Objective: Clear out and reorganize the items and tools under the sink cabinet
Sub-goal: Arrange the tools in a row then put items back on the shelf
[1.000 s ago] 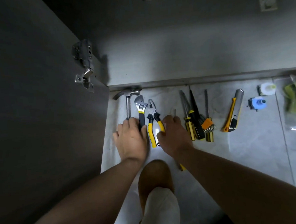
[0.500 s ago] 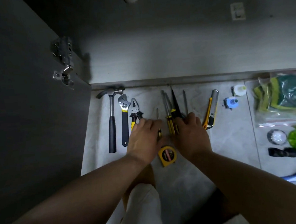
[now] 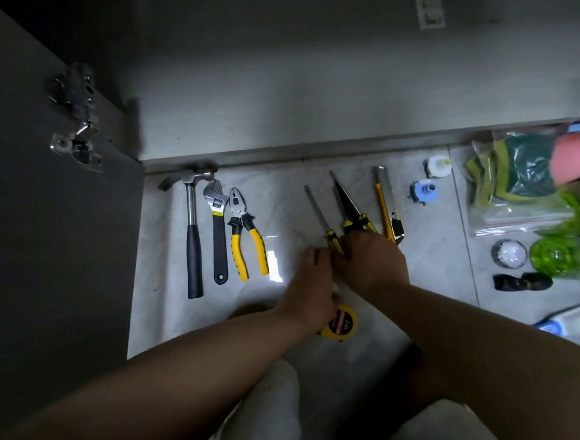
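Floor tiles (image 3: 280,200) carry tools; left hand (image 3: 311,280) and right hand (image 3: 370,262) meet at the screwdriver (image 3: 317,211) and long-nose pliers (image 3: 347,205), grips hidden. Likely lining up: next, space them evenly.

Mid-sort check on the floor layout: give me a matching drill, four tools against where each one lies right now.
Tools:
1 hammer
2 yellow-handled pliers
3 utility knife
4 tape measure

Places:
A partly hidden by the left hand
B far left of the row
C just right of the right hand
D next to the wrench, on its right

Pairs: 1-B; 2-D; 3-C; 4-A
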A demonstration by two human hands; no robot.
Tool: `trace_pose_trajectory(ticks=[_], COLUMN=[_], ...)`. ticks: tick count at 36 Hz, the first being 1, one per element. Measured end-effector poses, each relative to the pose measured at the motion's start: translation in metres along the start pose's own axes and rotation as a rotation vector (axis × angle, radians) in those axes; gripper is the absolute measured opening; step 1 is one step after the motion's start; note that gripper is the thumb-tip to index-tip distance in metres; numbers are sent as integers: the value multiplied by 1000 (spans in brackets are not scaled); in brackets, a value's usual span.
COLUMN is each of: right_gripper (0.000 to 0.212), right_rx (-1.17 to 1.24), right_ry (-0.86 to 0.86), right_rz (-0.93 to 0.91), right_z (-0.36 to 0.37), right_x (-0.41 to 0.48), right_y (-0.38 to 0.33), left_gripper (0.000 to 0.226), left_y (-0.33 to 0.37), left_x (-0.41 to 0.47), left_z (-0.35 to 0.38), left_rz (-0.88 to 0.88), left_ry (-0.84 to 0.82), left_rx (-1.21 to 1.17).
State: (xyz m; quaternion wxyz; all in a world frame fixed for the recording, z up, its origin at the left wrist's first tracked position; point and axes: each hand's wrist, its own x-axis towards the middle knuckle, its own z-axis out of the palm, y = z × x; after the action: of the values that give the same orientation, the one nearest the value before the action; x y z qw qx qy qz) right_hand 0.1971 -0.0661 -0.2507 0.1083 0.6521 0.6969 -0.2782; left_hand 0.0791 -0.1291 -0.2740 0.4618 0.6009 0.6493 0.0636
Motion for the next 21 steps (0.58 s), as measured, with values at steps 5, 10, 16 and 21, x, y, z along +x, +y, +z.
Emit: trace_pose_trajectory(ticks=[5,10,16,21], right_gripper=[21,22,2,18], right_rx=[202,408,534,369], right_ry=[6,11,-89,91], right_rz=[129,88,-85,-1], right_z=[-10,-7,-1,-9], right_x=[-9,-19,-22,-13], right_y=[26,32,19,33], left_gripper=[54,13,26,27], left_y=[16,25,20,-6], left_x=[13,19,18,21], left_z=[1,-12,-32,-38], left_rz=[10,-90,-262,-337], left_ry=[-125,19,72,210], left_rx=[-123,-312,-676,-560])
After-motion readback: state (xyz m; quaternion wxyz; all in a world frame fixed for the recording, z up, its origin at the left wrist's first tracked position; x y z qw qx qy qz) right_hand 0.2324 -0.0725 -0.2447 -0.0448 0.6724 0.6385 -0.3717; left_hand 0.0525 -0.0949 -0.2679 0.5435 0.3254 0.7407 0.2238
